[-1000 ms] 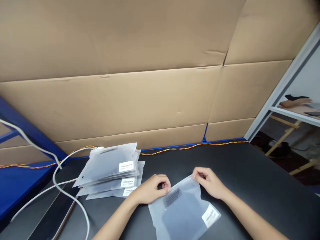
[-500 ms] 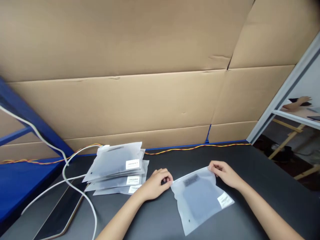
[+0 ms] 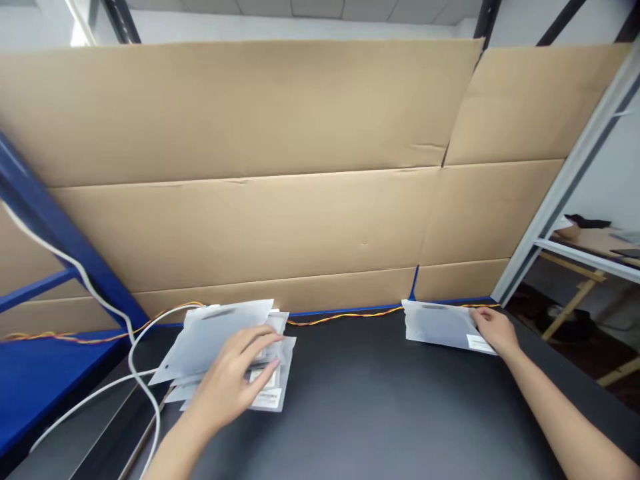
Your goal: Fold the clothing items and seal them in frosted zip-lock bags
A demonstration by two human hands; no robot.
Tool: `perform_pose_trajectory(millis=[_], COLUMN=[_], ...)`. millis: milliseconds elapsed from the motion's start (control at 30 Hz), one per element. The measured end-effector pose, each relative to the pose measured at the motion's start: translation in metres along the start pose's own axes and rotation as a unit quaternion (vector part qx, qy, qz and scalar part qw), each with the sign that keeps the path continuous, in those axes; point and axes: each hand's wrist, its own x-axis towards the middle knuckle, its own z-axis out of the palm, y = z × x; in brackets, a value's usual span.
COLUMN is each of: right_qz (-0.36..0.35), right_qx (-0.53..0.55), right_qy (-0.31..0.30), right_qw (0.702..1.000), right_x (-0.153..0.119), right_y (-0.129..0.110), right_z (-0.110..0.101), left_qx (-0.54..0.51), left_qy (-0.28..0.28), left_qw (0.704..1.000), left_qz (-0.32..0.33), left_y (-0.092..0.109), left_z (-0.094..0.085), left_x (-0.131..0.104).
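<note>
At the back right of the black table, my right hand (image 3: 495,329) pinches the right end of a frosted zip bag (image 3: 440,323) with a dark flat item inside and a white label at its corner. My left hand (image 3: 237,373) is at a stack of similar frosted bags (image 3: 215,333) on the left, its fingers apart over the right side. Whether the left fingers touch the bags I cannot tell. White barcode labels (image 3: 267,398) show on the bags under that hand; the rest of the stack's front is hidden behind the hand and wrist.
A white cable (image 3: 135,363) loops left of the stack, over a dark flat device (image 3: 113,427). A red-yellow wire (image 3: 345,318) runs along the back edge beneath a cardboard wall (image 3: 280,227). Metal posts (image 3: 555,193) stand at the right.
The single bag has gone from front centre to the back right in my right hand. My left hand let go of it and moved left to the stack. The view tilted up.
</note>
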Motion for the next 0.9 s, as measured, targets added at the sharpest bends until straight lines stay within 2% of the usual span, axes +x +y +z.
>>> perform_pose_trajectory(millis=[167,267,333,367,433,467,533,600,633,667,700,767,800,833,900], right_qz=[-0.004,-0.011,-0.02,-0.028,-0.057,-0.078,-0.13,-0.181,-0.205,-0.222,-0.226,-0.232,-0.237,-0.241,-0.238], right_qx=[0.015,0.033,0.046,0.052,0.064,0.07,0.083,0.097,0.103,0.123,0.138,0.142,0.14,0.14,0.152], right_qy=[0.016,0.041,0.084,0.109,0.14,0.132,0.071,-0.047,-0.125,-0.259,-0.346,-0.456,-0.483,-0.502,-0.524], right_qw=[1.0,0.999,0.995,0.992,0.987,0.986,0.985,0.978,0.965,0.932,0.9,0.847,0.831,0.819,0.803], right_x=[0.012,0.011,0.005,0.001,-0.013,-0.022,-0.047,-0.079,-0.096,-0.112,-0.128,-0.154,-0.163,-0.169,-0.176], right_y=[0.007,0.004,-0.004,-0.01,-0.025,-0.035,-0.056,-0.08,-0.091,-0.102,-0.112,-0.128,-0.133,-0.136,-0.139], right_z=[0.007,0.004,-0.003,-0.007,-0.013,-0.015,-0.013,-0.006,-0.001,0.004,0.009,0.016,0.019,0.021,0.024], left_qx=[0.124,0.135,0.126,0.119,0.109,0.108,0.099,0.063,0.049,0.037,0.027,0.004,-0.01,-0.028,-0.087], left_qy=[0.024,0.046,0.073,0.091,0.124,0.127,0.102,0.085,0.068,0.067,0.07,0.077,0.072,0.06,0.002], left_qw=[0.991,0.989,0.989,0.989,0.986,0.985,0.986,0.983,0.979,0.975,0.969,0.962,0.96,0.96,0.957], left_qz=[-0.054,-0.048,-0.026,-0.013,0.014,0.033,0.085,0.148,0.184,0.208,0.234,0.261,0.269,0.273,0.277], left_y=[-0.054,-0.066,-0.057,-0.046,-0.011,0.011,0.059,0.106,0.126,0.143,0.156,0.171,0.174,0.174,0.167], left_z=[-0.009,-0.009,-0.007,-0.005,0.003,0.011,0.032,0.062,0.078,0.094,0.109,0.13,0.135,0.136,0.125], left_x=[-0.036,-0.038,-0.031,-0.025,-0.013,-0.007,0.002,0.006,0.006,0.004,0.002,-0.003,-0.004,-0.004,-0.001])
